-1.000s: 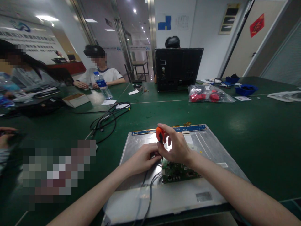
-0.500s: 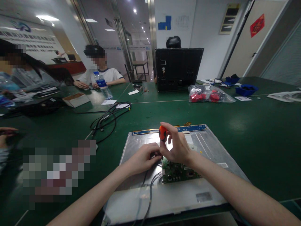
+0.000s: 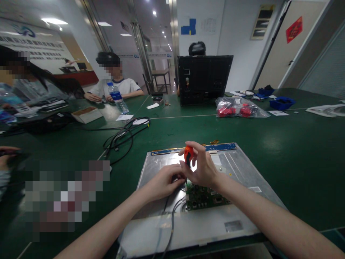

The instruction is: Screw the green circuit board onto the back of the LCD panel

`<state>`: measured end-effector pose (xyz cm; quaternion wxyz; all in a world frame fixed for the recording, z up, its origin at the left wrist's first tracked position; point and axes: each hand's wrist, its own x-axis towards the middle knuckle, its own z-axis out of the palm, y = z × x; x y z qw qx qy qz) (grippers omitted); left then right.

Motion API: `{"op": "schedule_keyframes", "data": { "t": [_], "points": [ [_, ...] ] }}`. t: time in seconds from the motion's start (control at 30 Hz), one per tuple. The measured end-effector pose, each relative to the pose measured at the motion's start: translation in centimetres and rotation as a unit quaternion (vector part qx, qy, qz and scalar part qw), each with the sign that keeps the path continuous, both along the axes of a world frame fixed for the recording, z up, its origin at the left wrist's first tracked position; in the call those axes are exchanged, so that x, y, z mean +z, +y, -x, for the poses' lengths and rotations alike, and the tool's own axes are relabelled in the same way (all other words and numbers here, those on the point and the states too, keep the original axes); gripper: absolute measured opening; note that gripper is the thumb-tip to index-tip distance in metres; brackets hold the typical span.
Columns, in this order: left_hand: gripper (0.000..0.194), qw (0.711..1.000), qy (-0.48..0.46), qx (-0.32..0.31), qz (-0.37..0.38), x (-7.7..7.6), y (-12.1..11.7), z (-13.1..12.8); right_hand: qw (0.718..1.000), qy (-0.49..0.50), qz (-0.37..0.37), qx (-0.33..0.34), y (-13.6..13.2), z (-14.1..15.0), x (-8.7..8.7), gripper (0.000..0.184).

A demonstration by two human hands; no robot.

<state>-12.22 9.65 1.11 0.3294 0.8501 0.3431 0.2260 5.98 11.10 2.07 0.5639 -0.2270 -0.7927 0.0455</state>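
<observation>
An orange and black screwdriver stands nearly upright, its handle held by the fingers of my right hand. Its shaft and tip are mostly hidden behind my fingers. My left hand is closed at the left edge of a green circuit board, near the screwdriver's lower end; whatever its fingertips pinch is hidden. The board lies on a flat silver display panel with a blue strip along its far edge. Dark cables run from the board's left side toward me over the panel.
Coiled black cables lie left of the panel. Farther back are a water bottle, an open box, a black monitor, a plastic bag with red parts and a blue tray. Other people sit around the green table.
My right fingers have shifted around the screwdriver handle, which has turned and moved slightly right. My left hand stays in place at the board's edge.
</observation>
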Motion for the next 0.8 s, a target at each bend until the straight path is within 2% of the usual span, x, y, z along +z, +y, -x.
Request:
{"op": "schedule_keyframes", "data": {
  "t": [0.37, 0.57, 0.8],
  "points": [
    [0.009, 1.000, -0.020, 0.005, -0.018, 0.3, -0.1, -0.2, 0.999, -0.037, -0.002, -0.018, -0.5, -0.3, 1.3, 0.053],
    [0.010, 1.000, -0.021, 0.007, -0.007, 0.3, -0.1, -0.3, 0.999, -0.044, -0.015, -0.004, -0.6, -0.2, 1.1, 0.059],
    [0.010, 1.000, -0.012, 0.005, -0.013, 0.6, -0.2, -0.4, 0.999, -0.023, -0.023, 0.000, -0.5, -0.2, 0.9, 0.059]
  ]
}}
